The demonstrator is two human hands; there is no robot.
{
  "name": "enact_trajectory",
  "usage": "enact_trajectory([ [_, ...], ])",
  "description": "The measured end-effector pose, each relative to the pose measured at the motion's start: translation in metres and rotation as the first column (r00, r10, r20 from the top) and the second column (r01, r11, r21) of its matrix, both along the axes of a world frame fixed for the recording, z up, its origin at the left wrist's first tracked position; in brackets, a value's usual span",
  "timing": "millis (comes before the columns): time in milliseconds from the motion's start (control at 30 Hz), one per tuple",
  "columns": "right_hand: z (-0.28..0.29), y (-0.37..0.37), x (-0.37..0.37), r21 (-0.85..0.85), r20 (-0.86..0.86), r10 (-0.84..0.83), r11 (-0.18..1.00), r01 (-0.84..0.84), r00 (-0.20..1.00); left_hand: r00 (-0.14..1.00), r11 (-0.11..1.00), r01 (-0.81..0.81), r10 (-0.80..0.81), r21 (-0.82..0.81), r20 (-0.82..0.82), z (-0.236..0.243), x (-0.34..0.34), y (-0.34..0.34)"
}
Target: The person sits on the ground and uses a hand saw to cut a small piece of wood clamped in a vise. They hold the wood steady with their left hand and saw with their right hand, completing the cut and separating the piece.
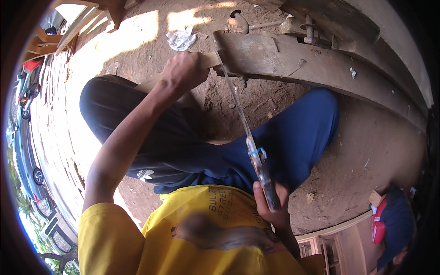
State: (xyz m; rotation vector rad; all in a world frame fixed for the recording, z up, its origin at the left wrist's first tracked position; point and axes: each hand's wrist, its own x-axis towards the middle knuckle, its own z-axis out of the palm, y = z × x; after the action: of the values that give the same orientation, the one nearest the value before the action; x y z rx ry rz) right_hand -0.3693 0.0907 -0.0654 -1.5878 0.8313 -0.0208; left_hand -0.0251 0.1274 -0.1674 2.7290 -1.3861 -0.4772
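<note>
My left hand (181, 71) grips a pale wooden strip (210, 59), which reaches back over my left knee and meets the end of a worn grey wooden beam (288, 62). My right hand (270, 201), low and right of centre, is closed round the dark, worn handle (259, 167) of a saw with a blue tie on it. Its long thin blade (236, 101) runs up and away across the end of the strip, beside the beam's end; whether it touches the wood is unclear. I sit cross-legged on the dirt ground (348, 156), my legs beneath both arms.
A crumpled clear plastic bag (179, 38) and a bent metal piece (240, 23) lie beyond the beam's end. Bolts (309, 34) stand in the timbers. Vehicles (27, 151) line the far left. Lower right are a wooden frame (339, 243) and a dark blue and red cloth shape (389, 220).
</note>
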Motion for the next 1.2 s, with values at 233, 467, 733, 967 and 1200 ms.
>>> enact_trajectory([
  [233,0.008,0.017,-0.020,-0.057,0.055,-0.075,0.995,0.079,0.996,1.000,0.999,0.011,-0.011,0.030,0.012,0.003,-0.001,-0.007],
  [467,-0.006,-0.012,0.007,0.050,-0.095,0.124,0.992,-0.120,0.988,0.999,1.000,-0.018,0.018,-0.009,-0.031,0.004,-0.003,-0.005],
  [733,-0.005,0.000,0.008,0.053,0.002,0.036,0.998,-0.037,0.999,1.000,1.000,-0.025,0.025,-0.017,0.008,0.007,-0.006,-0.007],
  [967,0.006,0.018,-0.018,-0.062,0.166,-0.103,0.992,0.114,0.981,0.999,1.000,0.003,-0.004,0.004,0.054,-0.004,0.004,-0.004],
  [1200,-0.018,-0.005,0.019,0.089,0.183,-0.047,0.996,0.031,0.982,0.995,0.999,0.051,-0.050,-0.012,0.086,-0.016,0.013,-0.001],
])
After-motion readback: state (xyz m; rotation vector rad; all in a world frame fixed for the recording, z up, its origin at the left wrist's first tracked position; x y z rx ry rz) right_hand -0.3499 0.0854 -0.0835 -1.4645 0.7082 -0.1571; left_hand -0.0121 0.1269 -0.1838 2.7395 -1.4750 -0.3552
